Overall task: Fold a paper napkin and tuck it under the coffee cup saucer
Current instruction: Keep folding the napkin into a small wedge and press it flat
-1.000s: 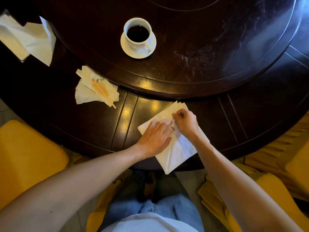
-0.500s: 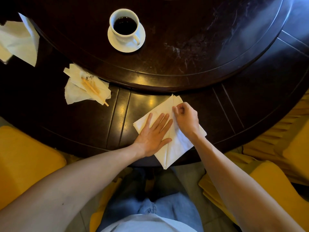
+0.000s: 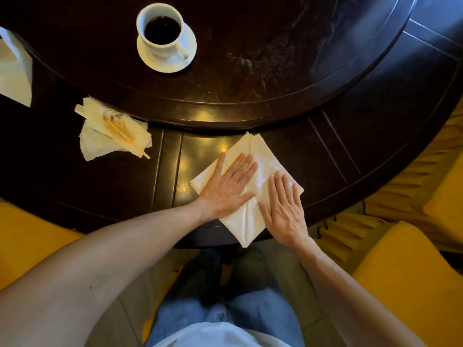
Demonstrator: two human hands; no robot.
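Dark wooden table [image 3: 288, 78], left to right. One loose napkin [image 3: 15, 71] at the left edge; one crumpled napkin [image 3: 110, 136] bearing one wooden stick [image 3: 125, 139]. One cup [image 3: 160, 31] of coffee on one saucer [image 3: 170, 63], well apart from the folded napkin [image 3: 260, 156] at the near edge. Left hand [image 3: 228, 186] and right hand [image 3: 285, 209], both open, press flat on it.

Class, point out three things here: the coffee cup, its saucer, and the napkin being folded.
coffee cup [image 3: 160, 47]: head view, white outer wall below the rim.
saucer [image 3: 170, 66]: head view, bare near rim.
napkin [image 3: 263, 156]: head view, bare upper area beyond the fingers.
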